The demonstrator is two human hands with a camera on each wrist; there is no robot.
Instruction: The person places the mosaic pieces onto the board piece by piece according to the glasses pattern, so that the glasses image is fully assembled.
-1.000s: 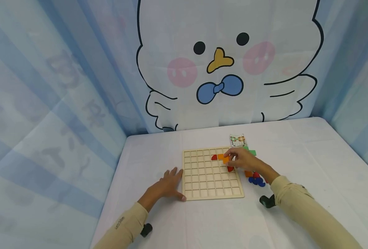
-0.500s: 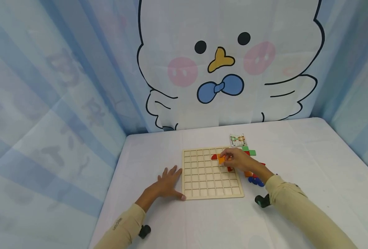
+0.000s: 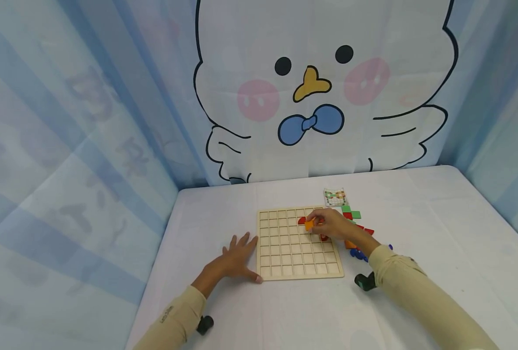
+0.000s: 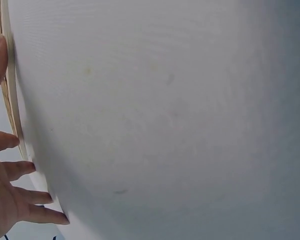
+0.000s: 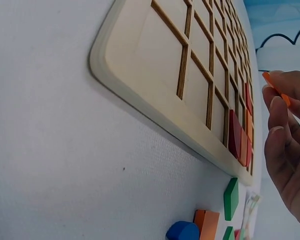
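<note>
Plainly spread at the left, the person's left hand (image 3: pixel 238 260) lies by the near-left edge of a square, pale wooden board (image 3: pixel 285 248), fingers well apart, on a white cloth-covered bench (image 3: pixel 294 311). The board has a raised grid of square cells inside a smooth border. Toward its far-right corner sits a small, flat red piece with a curved side (image 3: pixel 302 220); just right of that comes a flat, bright orange tile (image 3: pixel 309 225), pinched between the thumb and fingers of the right hand (image 3: pixel 334 223), which hides part of it. Beyond the board's right side, loose green, red, orange and blue pieces (image 3: pixel 346 244) lie close together, near a small card printed with a coloured pattern (image 3: pixel 335 198). The left-wrist view adds the thumb resting against the board's pale rim, something the head view shows only small. The right-wrist view alone shows the rounded near corner and the brown sides of the grid strips; it also catches the orange tile edge-on, thin and apart from the grid, with red and orange pieces seated in cells that the right hand mostly covers from above.
</note>
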